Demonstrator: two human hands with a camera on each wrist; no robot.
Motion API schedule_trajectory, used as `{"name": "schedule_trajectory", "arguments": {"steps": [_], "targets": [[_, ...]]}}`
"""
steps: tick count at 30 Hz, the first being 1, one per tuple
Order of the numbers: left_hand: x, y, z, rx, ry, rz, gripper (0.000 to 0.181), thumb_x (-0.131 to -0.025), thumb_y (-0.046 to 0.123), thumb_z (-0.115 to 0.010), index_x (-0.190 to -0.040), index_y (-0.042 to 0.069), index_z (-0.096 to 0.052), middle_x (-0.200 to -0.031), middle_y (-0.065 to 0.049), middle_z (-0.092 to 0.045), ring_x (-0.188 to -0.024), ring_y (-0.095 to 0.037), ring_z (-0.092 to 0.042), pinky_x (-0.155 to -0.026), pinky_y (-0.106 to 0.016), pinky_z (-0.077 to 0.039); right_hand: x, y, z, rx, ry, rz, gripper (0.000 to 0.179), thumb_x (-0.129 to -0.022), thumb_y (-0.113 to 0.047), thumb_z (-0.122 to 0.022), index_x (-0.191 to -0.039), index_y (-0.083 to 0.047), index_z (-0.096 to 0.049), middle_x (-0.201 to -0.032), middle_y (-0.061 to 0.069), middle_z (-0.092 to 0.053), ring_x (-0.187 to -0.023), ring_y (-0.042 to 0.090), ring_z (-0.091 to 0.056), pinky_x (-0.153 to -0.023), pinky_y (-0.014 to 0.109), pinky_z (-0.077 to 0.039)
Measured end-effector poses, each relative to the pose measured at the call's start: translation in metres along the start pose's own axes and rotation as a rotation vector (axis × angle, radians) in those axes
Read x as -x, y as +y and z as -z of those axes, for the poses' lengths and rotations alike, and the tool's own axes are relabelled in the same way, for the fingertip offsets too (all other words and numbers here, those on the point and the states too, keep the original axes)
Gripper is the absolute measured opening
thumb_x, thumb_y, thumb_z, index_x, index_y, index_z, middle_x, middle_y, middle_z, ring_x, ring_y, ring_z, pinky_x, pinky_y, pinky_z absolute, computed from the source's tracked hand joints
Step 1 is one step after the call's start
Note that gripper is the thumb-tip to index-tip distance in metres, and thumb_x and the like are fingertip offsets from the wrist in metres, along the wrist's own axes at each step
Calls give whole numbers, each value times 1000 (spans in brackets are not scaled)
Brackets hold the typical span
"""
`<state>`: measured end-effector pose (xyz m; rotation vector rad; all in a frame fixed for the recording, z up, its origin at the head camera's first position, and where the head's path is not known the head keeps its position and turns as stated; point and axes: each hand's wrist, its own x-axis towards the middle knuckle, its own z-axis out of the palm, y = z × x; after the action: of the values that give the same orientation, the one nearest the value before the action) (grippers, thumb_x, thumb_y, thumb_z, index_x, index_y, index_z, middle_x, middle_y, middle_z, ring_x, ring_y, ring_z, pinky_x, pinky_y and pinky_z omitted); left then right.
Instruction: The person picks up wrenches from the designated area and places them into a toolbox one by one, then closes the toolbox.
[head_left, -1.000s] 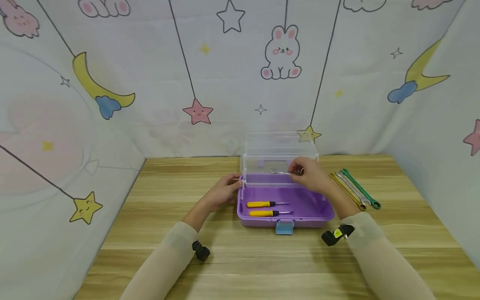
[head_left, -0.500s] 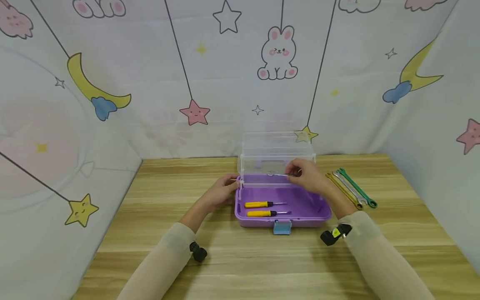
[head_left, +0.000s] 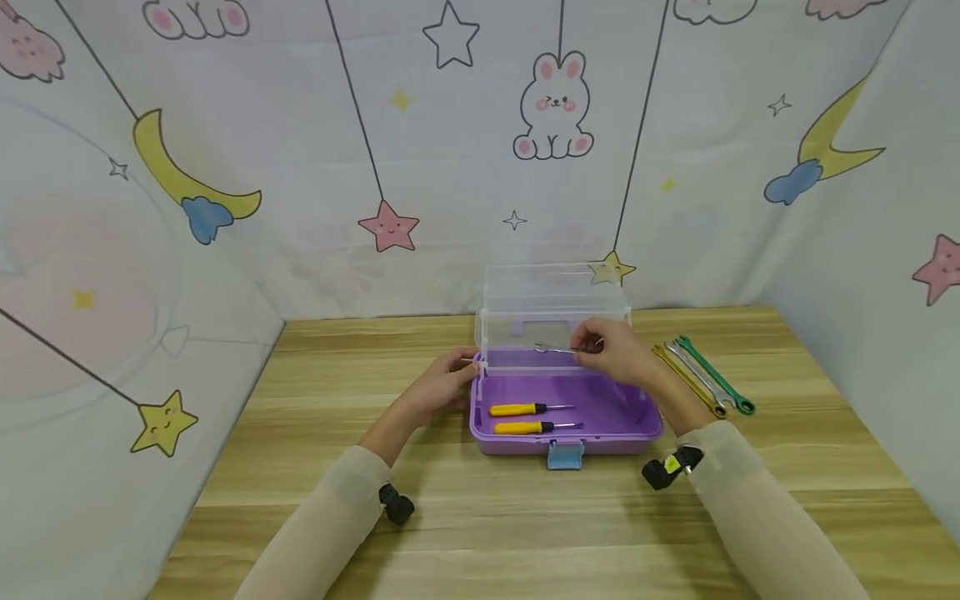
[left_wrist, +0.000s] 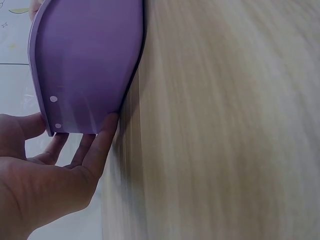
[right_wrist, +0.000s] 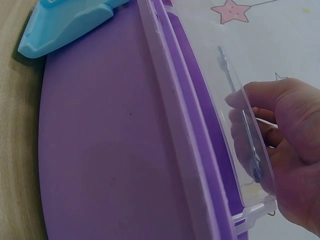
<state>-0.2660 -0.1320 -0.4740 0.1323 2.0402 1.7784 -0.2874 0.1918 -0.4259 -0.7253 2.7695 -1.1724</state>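
Observation:
A small silver wrench (head_left: 556, 347) is pinched between thumb and fingers of my right hand (head_left: 617, 351), over the raised clear tray (head_left: 517, 315) of a purple toolbox (head_left: 504, 447). In the right wrist view the same wrench (right_wrist: 248, 131) shows through the tray's clear wall. My left hand (head_left: 433, 390) grips the toolbox's back left corner. The left wrist view has that hand's thumb at the rim and its fingers round the corner of the purple wall (left_wrist: 82, 75). Two yellow-handled screwdrivers (head_left: 517, 410) lie side by side on the toolbox floor.
Gold, silver and green wrenches (head_left: 705, 375) lie beside each other on the wooden table (head_left: 480, 533), right of the toolbox. A light blue latch (head_left: 566, 455) hangs at the toolbox's front. A patterned curtain (head_left: 300, 167) stands behind the table.
The head view has shifted slightly. My right hand, with the wrench, has lowered very slightly over the clear tray. The left hand keeps its hold on the toolbox.

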Motion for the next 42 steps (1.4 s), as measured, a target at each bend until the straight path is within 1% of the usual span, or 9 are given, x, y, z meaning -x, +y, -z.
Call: {"name": "schedule_trajectory", "arguments": {"steps": [3,6,13,21,24,26,30,36,42], "targets": [[0,0,0,5,4,9,37,-106,24,-48,-142,17,-49,-144,-11,-48,-124,-31,-54,-91,-44,-56,0,-1,0,-3,-9,-3,9,-89,-7,-72,-95,-8,-66,-90,3,-64,-84,20,-59,-76,35,-54],[-1,0,1,8,2,10,37,-106,25,-48,-143,17,-48,-144,-11,-47,-125,-31,-54,-90,-45,-57,0,-2,0,-13,-12,6,10,-89,-5,-72,-97,-4,-66,-90,4,-64,-85,20,-59,-76,35,-54],[-3,-1,1,15,-4,8,37,-106,24,-49,-142,17,-49,-144,-11,-48,-125,-30,-53,-89,-46,-57,1,-3,1,-7,1,29,13,-88,-4,-72,-100,-1,-67,-91,5,-64,-85,21,-59,-75,33,-53],[-3,1,2,6,-11,1,38,-106,23,-49,-142,15,-48,-145,-12,-46,-125,-31,-53,-89,-46,-57,4,0,-1,31,81,88,14,-88,-5,-73,-100,-2,-67,-94,6,-63,-86,21,-58,-76,36,-53],[-2,1,2,2,-9,4,37,-105,22,-49,-142,15,-48,-145,-12,-47,-125,-31,-53,-90,-46,-57,5,2,-2,28,125,116,14,-88,-7,-74,-99,-4,-68,-94,6,-64,-85,20,-58,-75,36,-54],[-1,1,2,0,-7,3,37,-105,23,-49,-142,15,-48,-146,-13,-46,-125,-31,-53,-90,-47,-56,6,3,0,5,140,134,15,-87,-6,-75,-100,-3,-68,-94,7,-64,-85,21,-59,-74,36,-53],[-2,-1,2,6,-9,2,38,-105,24,-49,-142,15,-48,-146,-12,-46,-125,-31,-53,-91,-48,-56,12,3,10,7,135,139,16,-87,-4,-74,-101,-2,-67,-95,9,-64,-86,22,-59,-73,34,-53],[-2,-2,2,6,-10,3,38,-106,24,-48,-142,15,-48,-145,-12,-46,-126,-31,-53,-91,-48,-56,25,3,34,42,98,89,18,-90,-6,-71,-105,0,-66,-96,8,-64,-88,21,-58,-77,36,-53],[-2,-1,2,7,-4,3,38,-106,25,-49,-142,14,-48,-145,-13,-46,-125,-30,-53,-90,-46,-57,36,14,55,69,138,78,14,-91,-7,-70,-103,-2,-66,-96,9,-65,-87,21,-58,-74,25,-51]]}}
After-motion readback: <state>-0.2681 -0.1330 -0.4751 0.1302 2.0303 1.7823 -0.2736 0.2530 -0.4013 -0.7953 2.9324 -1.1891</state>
